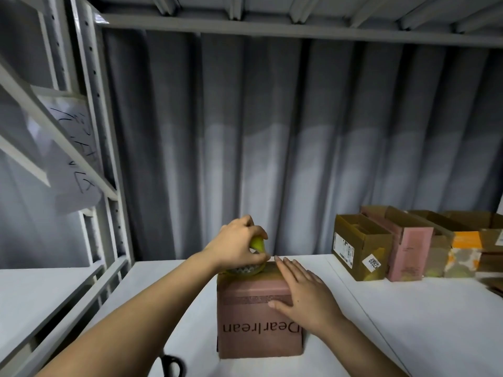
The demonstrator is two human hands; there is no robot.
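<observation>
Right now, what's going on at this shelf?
A person seems to be taping up a pink cardboard box on the white shelf. The left hand grips a yellow-cored roll of clear tape at the box's far top edge, while the right hand lies flat on its top. Black-handled scissors lie near the left forearm.

Head view, single entry. Worn at head height, facing forward and slightly down across a white shelf (408,308) toward a grey curtain (272,131). Wide-angle, edges bowed. Close range: pink carton (258,325) near, low centre; upper shelf (299,25) seen from beneath.
</observation>
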